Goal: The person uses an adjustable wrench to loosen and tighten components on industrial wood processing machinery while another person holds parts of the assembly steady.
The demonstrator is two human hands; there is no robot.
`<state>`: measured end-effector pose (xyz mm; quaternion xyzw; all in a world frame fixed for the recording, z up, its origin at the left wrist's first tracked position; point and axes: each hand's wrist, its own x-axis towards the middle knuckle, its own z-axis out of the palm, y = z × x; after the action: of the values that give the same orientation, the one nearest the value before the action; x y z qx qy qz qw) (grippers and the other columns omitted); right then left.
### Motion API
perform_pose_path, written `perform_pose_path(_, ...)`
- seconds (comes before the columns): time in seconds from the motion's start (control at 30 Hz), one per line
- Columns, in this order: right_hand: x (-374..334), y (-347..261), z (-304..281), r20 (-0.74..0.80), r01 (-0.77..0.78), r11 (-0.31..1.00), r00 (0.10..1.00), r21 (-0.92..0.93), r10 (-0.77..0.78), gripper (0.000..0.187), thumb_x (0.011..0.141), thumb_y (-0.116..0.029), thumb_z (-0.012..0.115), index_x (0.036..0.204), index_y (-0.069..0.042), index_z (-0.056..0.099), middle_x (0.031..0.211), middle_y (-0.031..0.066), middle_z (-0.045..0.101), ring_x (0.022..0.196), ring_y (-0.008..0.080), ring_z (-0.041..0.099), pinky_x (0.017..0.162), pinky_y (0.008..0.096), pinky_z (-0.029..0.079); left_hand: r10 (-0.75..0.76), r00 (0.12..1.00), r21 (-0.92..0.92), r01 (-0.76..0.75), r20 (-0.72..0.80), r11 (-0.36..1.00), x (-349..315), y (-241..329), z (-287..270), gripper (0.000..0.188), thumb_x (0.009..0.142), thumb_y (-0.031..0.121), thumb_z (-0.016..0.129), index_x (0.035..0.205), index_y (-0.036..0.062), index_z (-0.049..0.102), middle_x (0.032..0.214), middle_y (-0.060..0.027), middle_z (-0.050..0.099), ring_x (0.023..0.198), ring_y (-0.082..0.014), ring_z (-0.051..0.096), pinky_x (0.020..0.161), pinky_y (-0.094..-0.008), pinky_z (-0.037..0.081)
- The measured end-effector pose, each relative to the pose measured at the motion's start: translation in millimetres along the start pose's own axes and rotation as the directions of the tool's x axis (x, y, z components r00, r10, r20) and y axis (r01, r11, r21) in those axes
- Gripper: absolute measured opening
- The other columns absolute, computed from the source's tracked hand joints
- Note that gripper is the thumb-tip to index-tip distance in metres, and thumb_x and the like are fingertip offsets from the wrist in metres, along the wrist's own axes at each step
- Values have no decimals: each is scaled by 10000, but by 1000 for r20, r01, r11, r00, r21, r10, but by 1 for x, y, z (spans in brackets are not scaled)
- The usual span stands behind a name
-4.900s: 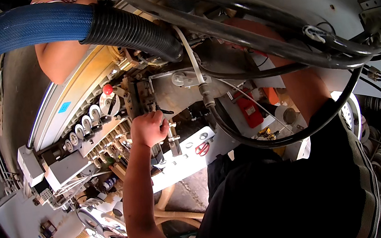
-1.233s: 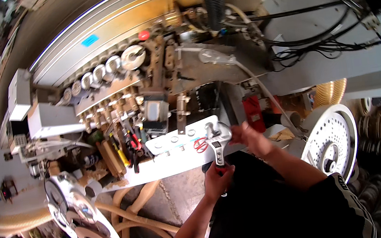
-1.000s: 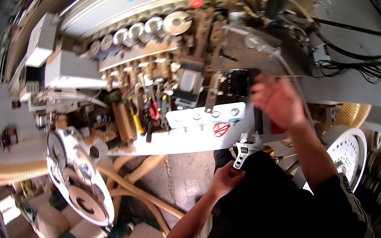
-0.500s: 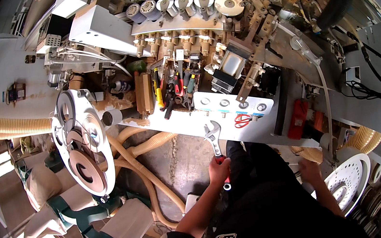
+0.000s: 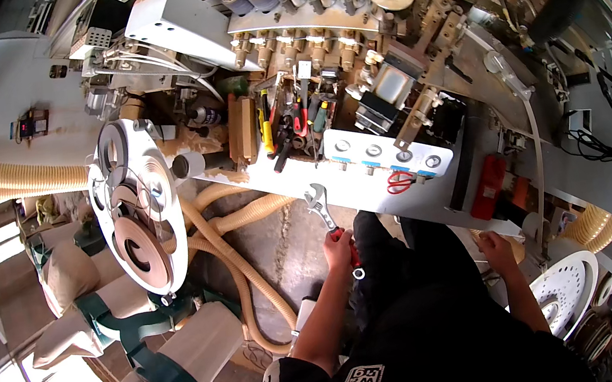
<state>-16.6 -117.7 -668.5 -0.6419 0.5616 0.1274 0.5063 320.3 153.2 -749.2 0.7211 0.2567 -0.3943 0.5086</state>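
An adjustable wrench (image 5: 319,203) with a red and black handle is in my left hand (image 5: 339,249), the fingers wrapped round the grip. Its steel jaw points up and away from me, just short of the machine's pale front ledge (image 5: 271,181). My right hand (image 5: 495,252) hangs low near the right end of that ledge, its fingers curled; whether anything is in them is hidden. Red-handled scissors (image 5: 399,182) lie on the ledge below the white control panel (image 5: 387,154).
Several hand tools, among them a yellow-handled one (image 5: 265,122), crowd the machine bed. A white reel disc (image 5: 171,233) stands at left, above tan hoses (image 5: 236,263). Dust bags (image 5: 181,361) lie lower left. A perforated white disc (image 5: 569,283) and a red device (image 5: 488,187) are at right.
My left hand has moved a little left and upward with the wrench, whose jaw now leans further left. My right hand has risen slightly. The whole view has shifted.
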Motion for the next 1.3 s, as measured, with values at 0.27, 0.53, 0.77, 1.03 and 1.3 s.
perform_pose_path(0.27,-40,-6,56,100,-131,989,985,-75,138,339,936,-264,648,1161,-10,658,963,153,731,851,221,729,803,338,555,6,986,-222,-43,-167,974,144,9,17,163,834,47,658,945,42,538,661,-71,577,491,-161,556,430,-315,469)
perform_pose_path(0.53,-24,-91,112,201,-140,990,969,-21,142,351,958,-264,645,1191,-2,640,1026,115,732,886,183,719,811,319,557,-46,999,-240,50,21,970,209,17,19,228,909,167,682,1024,44,527,806,-89,632,618,-189,636,554,-345,553)
perform_pose_path(0.77,-17,-122,139,246,-124,990,964,67,104,318,980,-245,635,1177,4,642,999,98,716,853,179,702,796,308,559,-214,840,59,213,499,975,225,40,-36,479,960,203,628,1378,18,487,1144,-75,664,955,-211,695,743,-369,593)
perform_pose_path(1.03,-29,-145,124,194,-178,983,967,45,167,339,955,-251,649,1169,12,643,938,90,717,838,165,698,801,301,554,-102,929,48,90,357,995,252,36,-59,364,972,210,599,1260,-11,574,1049,-132,711,772,-179,702,609,-299,559)
perform_pose_path(1.3,-75,-128,130,140,-258,958,960,127,241,332,973,-240,632,1178,21,639,982,117,724,858,183,705,812,309,562,334,876,208,-420,349,884,200,139,-61,246,976,242,634,965,6,702,709,-68,687,595,-124,634,573,-287,513)
